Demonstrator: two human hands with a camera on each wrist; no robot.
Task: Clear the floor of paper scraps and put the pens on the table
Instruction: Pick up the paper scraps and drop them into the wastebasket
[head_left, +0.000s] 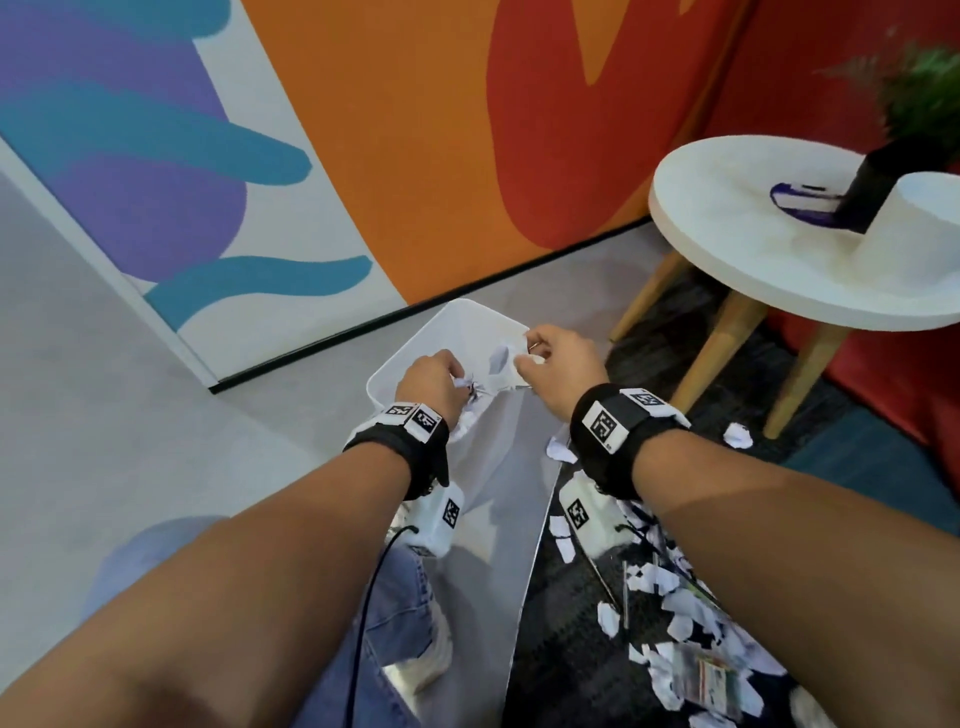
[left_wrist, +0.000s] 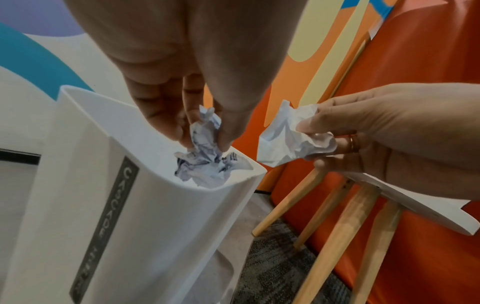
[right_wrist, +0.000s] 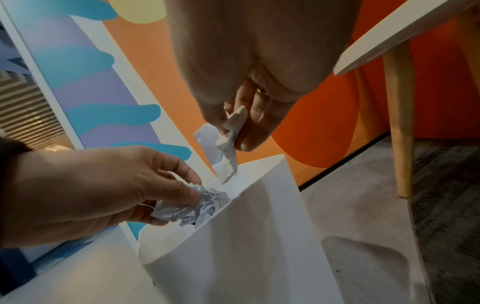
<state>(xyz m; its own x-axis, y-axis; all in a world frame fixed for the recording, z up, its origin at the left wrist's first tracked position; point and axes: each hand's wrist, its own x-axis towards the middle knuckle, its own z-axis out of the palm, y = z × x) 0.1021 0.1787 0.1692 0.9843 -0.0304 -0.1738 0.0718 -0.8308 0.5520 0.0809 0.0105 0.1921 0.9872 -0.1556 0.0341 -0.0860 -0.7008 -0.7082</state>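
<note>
STEP: binning scraps, judged early — many paper scraps (head_left: 685, 613) litter the carpet | LEFT: left hand (head_left: 431, 382) pinches a printed wad (left_wrist: 205, 131) over the white bin (left_wrist: 155, 205) | RIGHT: right hand (head_left: 563, 364) pinches a plain crumpled scrap (left_wrist: 288, 139) above its rim | NEXT: release both — pens not discernible.

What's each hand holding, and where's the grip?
Left hand pinches a crumpled ink-marked paper scrap by its top; right hand pinches a crumpled plain white paper scrap at its edge, both over the white plastic bin.
</note>
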